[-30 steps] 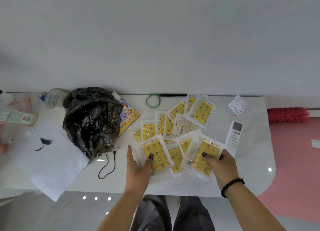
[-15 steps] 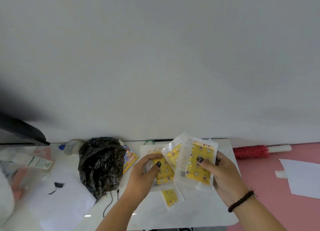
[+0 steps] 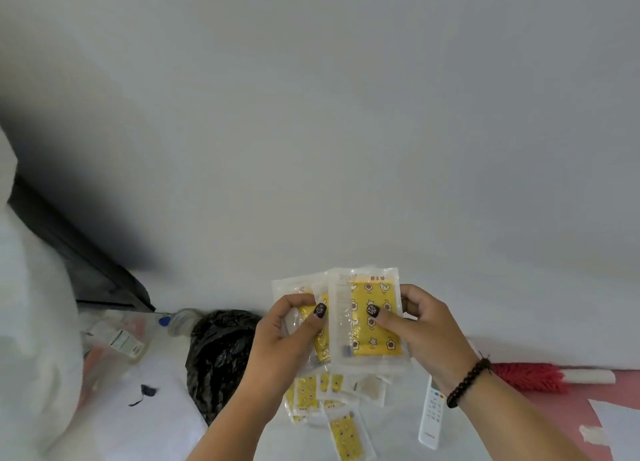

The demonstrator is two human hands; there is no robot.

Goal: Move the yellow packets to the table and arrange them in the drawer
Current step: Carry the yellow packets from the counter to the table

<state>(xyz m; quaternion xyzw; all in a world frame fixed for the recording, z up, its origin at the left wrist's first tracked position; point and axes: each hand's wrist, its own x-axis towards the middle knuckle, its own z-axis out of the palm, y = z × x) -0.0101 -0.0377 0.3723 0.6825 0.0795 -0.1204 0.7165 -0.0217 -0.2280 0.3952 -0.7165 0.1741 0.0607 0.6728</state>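
Right now you hold a small stack of yellow packets [image 3: 367,317] up in front of you, lower centre of the frame, lifted clear of the white table [image 3: 166,422]. Your left hand [image 3: 284,336] grips the packets at the back of the stack, thumb pressed on their face; your right hand [image 3: 422,329] pinches the front packet, thumb on its yellow panel and fingers behind. Held that way from both sides, the slippery sleeves can be squared up into one pile, which looks like the reason for the grip. More loose packets [image 3: 341,433] lie on the table below your hands, near the bottom edge, so gathering is not finished. No drawer is in view. A black plastic bag [image 3: 221,346] sits left of your hands and a white remote [image 3: 431,415] to the lower right, neither touching the stack.
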